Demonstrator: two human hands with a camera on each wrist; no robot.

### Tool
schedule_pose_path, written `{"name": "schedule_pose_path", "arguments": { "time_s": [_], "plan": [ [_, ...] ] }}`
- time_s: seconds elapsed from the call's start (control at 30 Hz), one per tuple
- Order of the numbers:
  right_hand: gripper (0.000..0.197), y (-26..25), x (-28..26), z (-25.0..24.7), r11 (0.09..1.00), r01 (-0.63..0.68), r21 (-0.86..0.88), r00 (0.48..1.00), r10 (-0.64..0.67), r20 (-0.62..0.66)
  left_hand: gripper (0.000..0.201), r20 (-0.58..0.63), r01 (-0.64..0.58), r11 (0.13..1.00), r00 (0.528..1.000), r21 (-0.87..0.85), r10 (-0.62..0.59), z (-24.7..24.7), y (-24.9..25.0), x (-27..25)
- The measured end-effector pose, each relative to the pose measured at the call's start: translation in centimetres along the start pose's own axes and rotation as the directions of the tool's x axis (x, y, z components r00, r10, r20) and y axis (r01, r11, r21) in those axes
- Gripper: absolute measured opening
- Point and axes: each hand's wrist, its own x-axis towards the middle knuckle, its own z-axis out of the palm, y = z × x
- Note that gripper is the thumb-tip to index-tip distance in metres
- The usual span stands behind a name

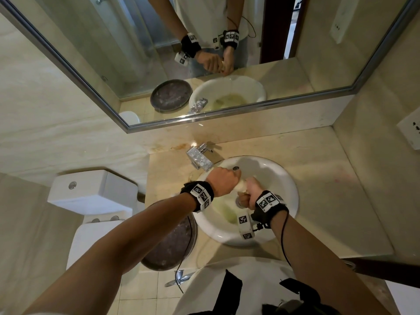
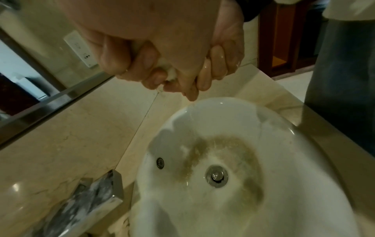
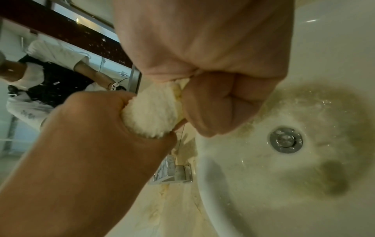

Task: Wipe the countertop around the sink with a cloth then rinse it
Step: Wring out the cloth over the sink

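Over the sink (image 1: 288, 178), both hands clamp one rolled cloth (image 1: 241, 187).

Left hand (image 1: 223, 181) is fisted round one end of the cloth, right hand (image 1: 251, 194) fisted round the other, knuckles nearly touching, with only a short pale, fluffy stretch showing between them in the right wrist view (image 3: 154, 110). Cloth is held above the bowl, clear of the porcelain, roughly over the drain (image 2: 216, 176). Fingers (image 2: 218, 69) of the right hand look wet in the left wrist view. Sink bowl carries a yellow-brown stain ringing the drain. Tap (image 1: 200, 158) stands at the sink's rear left rim, spotted with white marks. Counter (image 1: 329, 201) surrounds the sink; a dark round tray (image 1: 168, 248) lies at the sink's near left. Mirror (image 1: 91, 53) behind the sink reflects both hands on the cloth.
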Motion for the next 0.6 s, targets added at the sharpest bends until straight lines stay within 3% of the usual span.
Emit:
{"name": "schedule_pose_path", "arguments": {
  "time_s": [0.13,0.23,0.37,0.5,0.6],
  "plan": [
    [0.023,-0.2,-0.3,0.3,0.998,0.063,-0.011,0.994,-0.063,-0.090,0.023,0.026,0.049,0.998,0.999,-0.034,-0.048,0.5,-0.1,0.2],
    [0.024,-0.7,-0.3,0.9,0.976,0.197,-0.090,0.967,-0.209,-0.148,0.031,0.019,0.119,0.990,0.993,-0.077,-0.118,0.9,-0.3,0.5],
    [0.038,-1.6,-0.1,1.2,0.887,0.434,-0.155,0.890,-0.450,-0.080,0.036,-0.056,0.252,0.937,0.961,-0.243,-0.272,1.2,-1.0,0.3],
    [0.043,-1.8,-0.6,1.2,0.853,0.518,-0.063,0.854,-0.513,0.082,0.049,-0.049,0.327,0.794,0.912,-0.513,-0.407,3.3,-1.7,-0.6],
    [0.069,-1.0,0.5,1.3,0.822,0.497,-0.279,0.867,-0.485,0.116,0.062,0.101,0.421,0.591,0.862,-0.688,-0.496,6.0,-1.9,-2.5]
  ]
}}
